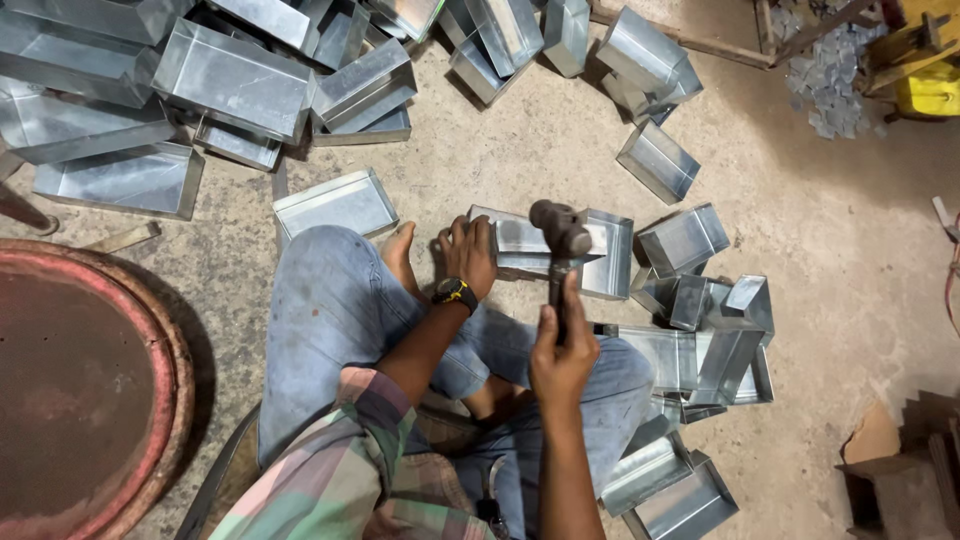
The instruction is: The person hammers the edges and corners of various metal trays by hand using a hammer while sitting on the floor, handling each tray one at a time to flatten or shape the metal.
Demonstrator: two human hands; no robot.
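Gripping hammer (pixel 560 240) in clenched right hand (pixel 562 350), head raised just above tray (pixel 600 255). Pinning tray's near end with left hand (pixel 467 253), fingers curled over it; long axis running left-right.

plaid sleeve (pixel 330 450), blue jeans (pixel 330 300), black wristwatch (pixel 455 293)
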